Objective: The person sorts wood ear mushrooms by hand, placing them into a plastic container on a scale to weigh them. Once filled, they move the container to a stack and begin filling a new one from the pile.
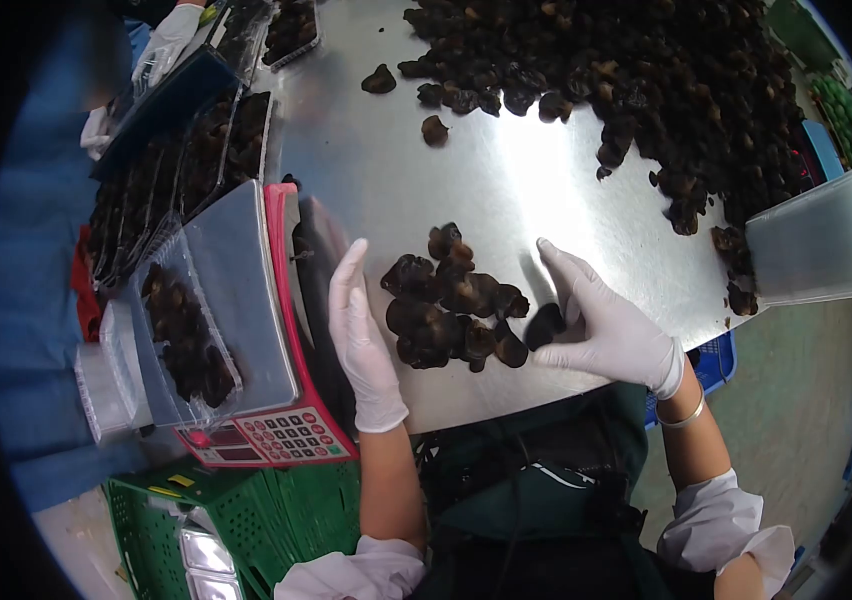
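Head view, work at the steel table [506,190]. I am gathering a small pile of dark mushrooms [446,305] between my two gloved hands, apart from the big heap [646,80] spread over the far side of the table.

My left hand [364,345] stands flat on its edge just left of the pile. Its fingers are straight and together and it holds nothing; it serves as a wall.

My right hand [606,325] lies just right of the pile, thumb stretched up along it and fingers curled round a single mushroom [544,325] at the pile's right edge. I cannot tell whether that piece is gripped or only pushed along the table.

The pile thus lies between both palms, touching or nearly touching each glove, near the table's front edge.

As I judge it, the step in hand is portioning. The next move calls for both hands to close under the pile without dropping loose pieces, since the mushrooms are irregular and slide on steel.

To my left, beside the left hand, is a scale [246,300] with a red keypad, and a clear tray [181,335] of mushrooms rests on it. Another person's gloved hand [168,45] works at the far left. An empty clear box [821,240] lies at the right.
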A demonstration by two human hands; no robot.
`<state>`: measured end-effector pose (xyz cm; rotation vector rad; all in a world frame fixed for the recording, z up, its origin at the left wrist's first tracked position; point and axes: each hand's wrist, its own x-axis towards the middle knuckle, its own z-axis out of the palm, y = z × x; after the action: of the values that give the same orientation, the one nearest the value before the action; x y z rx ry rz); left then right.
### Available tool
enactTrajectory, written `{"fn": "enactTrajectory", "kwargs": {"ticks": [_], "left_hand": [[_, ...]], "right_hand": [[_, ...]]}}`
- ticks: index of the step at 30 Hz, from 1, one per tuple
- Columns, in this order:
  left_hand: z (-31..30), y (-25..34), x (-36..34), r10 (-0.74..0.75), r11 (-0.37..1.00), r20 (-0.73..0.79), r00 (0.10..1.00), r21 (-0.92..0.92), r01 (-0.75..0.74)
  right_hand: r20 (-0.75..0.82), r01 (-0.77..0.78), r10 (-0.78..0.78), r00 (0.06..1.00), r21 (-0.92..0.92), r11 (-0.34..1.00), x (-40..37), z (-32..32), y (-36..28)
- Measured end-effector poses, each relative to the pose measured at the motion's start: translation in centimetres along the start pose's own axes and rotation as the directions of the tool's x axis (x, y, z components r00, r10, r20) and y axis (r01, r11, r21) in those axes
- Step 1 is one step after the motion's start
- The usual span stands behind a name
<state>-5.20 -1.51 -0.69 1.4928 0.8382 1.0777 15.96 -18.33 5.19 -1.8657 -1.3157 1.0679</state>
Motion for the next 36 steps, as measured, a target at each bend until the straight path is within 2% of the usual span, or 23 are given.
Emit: {"fn": "enactTrajectory", "kwargs": {"ticks": [1, 3, 4, 5, 6, 7, 8, 10, 12, 14, 16, 18, 20, 22, 23, 25, 26, 27, 28, 29, 32, 33, 36], "left_hand": [[-0.4, 0.1, -0.2, 0.004, 1.0, -0.002, 1.0, 0.003, -0.004], [-1.3, 0.8, -1.2, -0.146, 0.983, -0.008, 0.989, 0.115, 0.146], [-1.5, 1.7, -1.9, -0.144, 0.982, -0.013, 0.99, 0.119, 0.144], [-1.4, 2.7, -2.7, -0.15, 0.912, 0.021, 0.988, 0.389, 0.13], [-1.5, 3.4, -3.4, -0.167, 0.772, 0.051, 0.985, 0.628, 0.098], [-1.8, 3.4, -4.0, -0.208, 0.741, 0.103, 0.973, 0.666, 0.088], [-1.8, 3.8, -4.4, -0.204, 0.742, 0.096, 0.974, 0.665, 0.091], [-1.5, 5.2, -5.1, -0.249, 0.656, 0.19, 0.95, 0.755, 0.021], [-0.6, 5.4, -5.3, -0.251, 0.573, 0.214, 0.944, 0.819, -0.033], [0.3, 5.1, -5.0, -0.241, 0.55, 0.216, 0.946, 0.834, -0.05], [1.1, 4.8, -4.3, -0.269, 0.584, 0.194, 0.943, 0.812, -0.001], [1.2, 4.4, -3.4, -0.294, 0.619, 0.178, 0.939, 0.784, 0.045], [1.0, 3.6, -2.7, -0.256, 0.749, 0.217, 0.942, 0.66, 0.051], [0.8, 2.9, -2.4, -0.248, 0.783, 0.173, 0.953, 0.616, 0.092], [0.6, 1.7, -2.2, -0.181, 0.822, 0.188, 0.965, 0.568, 0.043], [0.5, 1.3, -1.9, -0.103, 0.858, 0.194, 0.976, 0.514, -0.012], [0.7, 1.6, -1.9, -0.142, 0.911, 0.191, 0.971, 0.409, 0.053], [0.9, 1.9, -1.9, -0.183, 0.947, 0.196, 0.963, 0.3, 0.119], [1.2, 2.1, -1.9, -0.181, 0.947, 0.192, 0.964, 0.297, 0.119], [1.4, 2.3, -1.9, -0.162, 0.954, 0.208, 0.965, 0.283, 0.099], [1.7, 3.1, -1.6, -0.143, 0.966, 0.21, 0.967, 0.242, 0.091], [1.6, 3.8, -1.5, -0.083, 0.969, 0.211, 0.974, 0.244, 0.03], [0.4, 7.1, -0.6, 0.05, 0.97, 0.152, 0.987, 0.229, -0.085]], "right_hand": [[-0.013, 0.029, -0.029, 0.999, -0.061, 0.998, -0.1, 0.2, 0.2], [0.004, 0.038, -0.038, 0.999, -0.106, 0.994, -0.2, 0.2, -0.7], [0.017, 0.044, -0.042, 0.999, -0.155, 0.987, -0.1, 0.3, -1.2], [0.021, 0.05, -0.048, 0.999, -0.154, 0.987, 0.3, 0.8, -1.5], [0.023, 0.036, -0.03, 0.999, -0.297, 0.954, 0.9, 1.5, -1.9], [0.023, 0.021, -0.013, 1.0, -0.435, 0.9, 1.4, 2.1, -2.3], [0.027, 0.029, -0.019, 0.999, -0.439, 0.898, 2.0, 2.5, -2.5], [-0.029, 0.057, -0.077, 0.997, -0.426, 0.903, 3.8, 3.1, -2.8], [-0.049, 0.063, -0.095, 0.994, -0.445, 0.893, 6.0, 3.5, -3.0], [0.096, 0.161, -0.131, 0.987, -0.482, 0.861, 8.3, 3.1, -3.2], [0.15, 0.187, -0.128, 0.98, -0.499, 0.846, 10.6, 2.7, -3.5], [0.316, 0.263, -0.086, 0.945, -0.576, 0.774, 12.8, 2.6, -3.6], [0.355, 0.28, -0.053, 0.933, -0.628, 0.727, 13.3, 2.7, -4.3], [0.392, 0.41, -0.226, 0.892, -0.488, 0.771, 13.4, 2.9, -4.1], [0.395, 0.418, -0.231, 0.889, -0.494, 0.763, 13.3, 3.1, -3.9], [0.332, 0.322, -0.249, 0.91, -0.184, 0.929, 12.6, 3.7, -3.2], [0.336, 0.329, -0.253, 0.907, -0.191, 0.925, 12.3, 3.7, -2.9], [0.292, 0.314, -0.27, 0.918, -0.115, 0.943, 11.9, 3.7, -2.7], [0.247, 0.298, -0.28, 0.927, -0.037, 0.954, 11.5, 3.7, -2.3], [0.195, 0.348, -0.34, 0.92, -0.008, 0.937, 11.4, 3.8, -1.5], [0.149, 0.356, -0.347, 0.926, -0.04, 0.933, 10.1, 2.4, -3.5], [0.168, 0.324, -0.321, 0.932, 0.008, 0.946, 9.8, 1.8, -5.0], [0.174, 0.438, -0.437, 0.882, 0.034, 0.898, 10.4, 0.9, -8.8]]}}
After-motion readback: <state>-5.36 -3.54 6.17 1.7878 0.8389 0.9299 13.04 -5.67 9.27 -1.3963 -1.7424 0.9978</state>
